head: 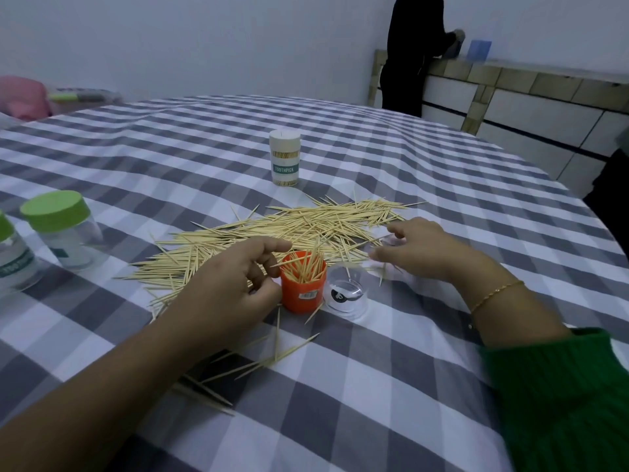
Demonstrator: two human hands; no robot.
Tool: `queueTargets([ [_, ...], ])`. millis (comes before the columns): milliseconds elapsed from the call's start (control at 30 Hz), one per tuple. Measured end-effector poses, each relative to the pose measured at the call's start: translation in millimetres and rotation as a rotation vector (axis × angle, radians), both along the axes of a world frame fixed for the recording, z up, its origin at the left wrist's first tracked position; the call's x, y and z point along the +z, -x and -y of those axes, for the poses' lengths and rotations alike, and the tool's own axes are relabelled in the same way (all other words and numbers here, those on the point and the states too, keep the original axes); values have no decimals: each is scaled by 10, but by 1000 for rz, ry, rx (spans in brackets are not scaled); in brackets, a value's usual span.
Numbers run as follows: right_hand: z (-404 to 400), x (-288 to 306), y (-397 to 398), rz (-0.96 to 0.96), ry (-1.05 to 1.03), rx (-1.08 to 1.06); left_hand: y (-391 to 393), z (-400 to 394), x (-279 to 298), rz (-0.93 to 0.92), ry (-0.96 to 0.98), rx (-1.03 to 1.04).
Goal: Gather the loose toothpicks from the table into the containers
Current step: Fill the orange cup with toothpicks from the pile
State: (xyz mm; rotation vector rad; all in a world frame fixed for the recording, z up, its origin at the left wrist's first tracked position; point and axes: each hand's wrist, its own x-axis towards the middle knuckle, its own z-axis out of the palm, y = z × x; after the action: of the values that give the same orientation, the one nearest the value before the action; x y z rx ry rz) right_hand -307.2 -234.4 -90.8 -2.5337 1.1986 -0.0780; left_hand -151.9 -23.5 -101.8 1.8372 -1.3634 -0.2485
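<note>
Orange cup [304, 290]: stands upright on the worktop [442, 386] near the front, bristling with toothpicks that stick out of its open top.
Left hand [235, 284]: curled round the cup's left side, thumb and fingers touching its wall.
Right hand [420, 248]: fingers bent over a clear lid or cup [384, 248] at the pile's right edge; whether they grip it or pinch toothpicks I cannot tell.
Loose toothpicks [272, 233]: spread in a wide heap behind the cup, with a few more strewn in front of it.
Clear lid [347, 294]: lies just right of the orange cup.
Labelled toothpick tub [285, 157]: upright, beyond the heap.
Green-lidded jars [59, 226]: 2, far left.
</note>
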Motion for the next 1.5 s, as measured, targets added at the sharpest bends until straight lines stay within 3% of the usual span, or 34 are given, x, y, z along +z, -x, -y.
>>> queueTargets([
  [133,-13,-91,-103,-116,147,-28,11,-5,21,12,-12,-2],
  [400,-98,-210,-233,-102,456,5,13,-12,22,28,-13,-2],
  [667,-193,-171,-311,49,180,26,27,-5,27,31,-11,-9],
  [800,-242,-158,-329,-145,236,22,22,-5,19,37,-27,-8],
  [1033,-213,-155,-308,-63,338,4,23,-5,7,33,-28,-9],
  [1267,-225,-166,-292,-97,489,26,18,-14,8,39,-28,-16],
  [1500,-226,-74,-252,150,237,-33,18,-13,8,27,-33,-19],
])
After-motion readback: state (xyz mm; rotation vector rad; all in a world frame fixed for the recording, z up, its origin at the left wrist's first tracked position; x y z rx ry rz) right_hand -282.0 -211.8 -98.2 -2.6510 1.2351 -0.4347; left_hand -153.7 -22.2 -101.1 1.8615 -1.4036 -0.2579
